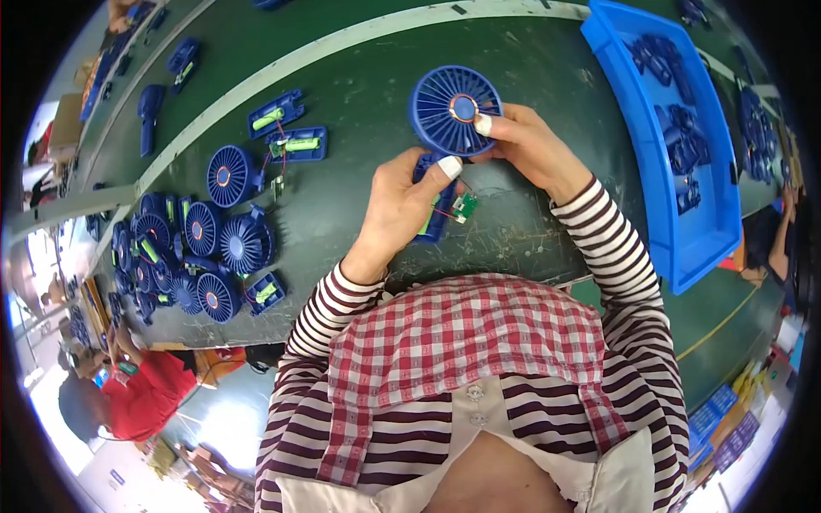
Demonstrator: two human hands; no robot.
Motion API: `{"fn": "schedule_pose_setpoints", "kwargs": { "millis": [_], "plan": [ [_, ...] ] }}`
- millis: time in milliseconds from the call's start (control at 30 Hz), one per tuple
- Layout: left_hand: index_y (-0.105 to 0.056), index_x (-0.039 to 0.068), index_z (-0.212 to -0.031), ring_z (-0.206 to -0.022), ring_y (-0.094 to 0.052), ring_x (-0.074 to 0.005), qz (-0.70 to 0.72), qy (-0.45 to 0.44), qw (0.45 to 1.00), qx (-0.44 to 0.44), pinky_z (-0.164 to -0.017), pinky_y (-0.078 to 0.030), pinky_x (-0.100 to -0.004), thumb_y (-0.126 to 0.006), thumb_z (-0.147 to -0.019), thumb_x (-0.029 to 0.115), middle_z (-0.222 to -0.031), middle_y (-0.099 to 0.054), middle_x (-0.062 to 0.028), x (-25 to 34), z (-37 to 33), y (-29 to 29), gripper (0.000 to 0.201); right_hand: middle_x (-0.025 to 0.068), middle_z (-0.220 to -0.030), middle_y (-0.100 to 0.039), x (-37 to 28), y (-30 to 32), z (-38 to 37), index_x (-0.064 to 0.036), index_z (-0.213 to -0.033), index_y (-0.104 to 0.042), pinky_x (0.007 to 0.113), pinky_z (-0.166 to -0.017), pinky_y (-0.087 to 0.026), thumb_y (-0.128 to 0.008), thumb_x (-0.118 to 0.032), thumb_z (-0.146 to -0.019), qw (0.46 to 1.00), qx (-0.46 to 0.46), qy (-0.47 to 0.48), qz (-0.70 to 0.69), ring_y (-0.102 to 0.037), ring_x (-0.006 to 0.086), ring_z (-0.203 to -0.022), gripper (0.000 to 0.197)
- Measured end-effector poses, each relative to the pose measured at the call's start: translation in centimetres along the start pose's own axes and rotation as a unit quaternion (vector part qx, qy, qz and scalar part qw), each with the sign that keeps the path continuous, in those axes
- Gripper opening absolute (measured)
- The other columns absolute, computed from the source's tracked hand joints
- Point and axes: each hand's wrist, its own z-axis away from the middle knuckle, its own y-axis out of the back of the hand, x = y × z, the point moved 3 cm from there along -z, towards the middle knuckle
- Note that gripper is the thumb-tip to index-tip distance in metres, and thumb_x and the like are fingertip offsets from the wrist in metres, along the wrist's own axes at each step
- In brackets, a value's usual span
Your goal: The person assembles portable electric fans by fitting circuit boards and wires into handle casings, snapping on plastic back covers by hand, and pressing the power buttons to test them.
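A blue handheld fan [436, 94] with a round slatted head and an orange ring at its hub is held over the bench. My right hand [532, 152] grips the head's right side, its white-covered thumb on the front near the hub. My left hand [395, 198] is closed around the top of the blue handle [434, 226], its thumb also covered in white. From the open handle a small green circuit board [464, 207] hangs by thin wires. Part of a light green battery shows beside it. Fingers hide the joint between head and handle.
Many blue fans [201, 229] are heaped at the left. Nearer lie opened handle halves [314, 135] with green batteries and loose wires. A blue bin [637, 141] with blue parts stands at the right. A person in red [141, 398] sits at lower left.
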Motion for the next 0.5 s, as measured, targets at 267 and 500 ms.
{"fn": "schedule_pose_setpoints", "kwargs": {
  "millis": [267,500],
  "plan": [
    [-0.057,-0.001,-0.086,-0.056,-0.060,-0.0158,0.155,0.021,0.984,0.086,-0.050,-0.050,-0.0276,-0.055,-0.090,0.024,-0.071,-0.061,-0.0082,1.4,-1.6,0.6,0.026,0.0122,-0.103,-0.059,-0.3,-1.1,2.7,-0.0009,-0.105,-0.055,0.036,-0.084,-0.045,-0.069,-0.012,-0.071,0.789,0.185,0.390,0.438,-0.058,0.0263,-0.091,0.038],
    [-0.054,-0.004,-0.091,-0.054,-0.059,-0.0186,0.163,0.061,0.983,0.049,-0.047,-0.050,-0.0294,-0.051,-0.091,0.021,-0.072,-0.061,-0.0107,-0.2,-1.6,-0.5,0.025,0.0113,-0.102,-0.058,-0.9,-5.0,3.2,-0.0037,-0.088,-0.057,0.048,-0.084,-0.043,-0.067,-0.004,-0.063,0.663,0.160,0.547,0.485,-0.057,0.0282,-0.087,0.026]
  ]
}}
